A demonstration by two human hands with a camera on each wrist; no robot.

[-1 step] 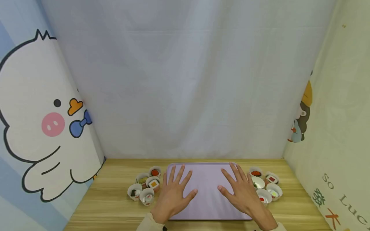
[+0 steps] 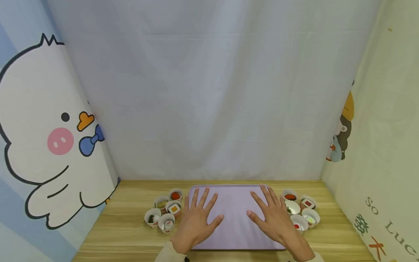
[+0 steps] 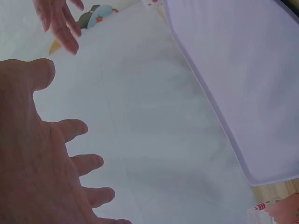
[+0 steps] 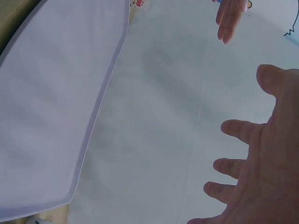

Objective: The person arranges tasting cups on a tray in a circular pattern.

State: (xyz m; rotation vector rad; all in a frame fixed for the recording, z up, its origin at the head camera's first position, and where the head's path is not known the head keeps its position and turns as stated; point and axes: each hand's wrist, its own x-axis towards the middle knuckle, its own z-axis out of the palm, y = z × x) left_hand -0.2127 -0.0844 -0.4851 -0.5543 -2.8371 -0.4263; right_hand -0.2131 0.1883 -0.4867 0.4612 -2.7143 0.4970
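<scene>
A pale purple tray [image 2: 234, 218] lies flat on the table between my hands. My left hand [image 2: 195, 223] is spread over the tray's left side, palm down, with nothing in its fingers. Over the right side is my right hand [image 2: 274, 220], likewise spread and holding nothing. In the left wrist view, the left palm and fingers [image 3: 70, 128] stand apart from the tray. The right wrist view has the right hand [image 4: 266, 154] raised off the tray in the same way. Both thumbs point inward.
Several small white cups [image 2: 167, 229] with coloured contents cluster left of the tray. Another group of cups [image 2: 301, 219] stands to its right, partly behind the right hand. A grey-white curtain [image 2: 212, 109] hangs behind the wooden table [image 2: 124, 225], with printed cloths at both sides.
</scene>
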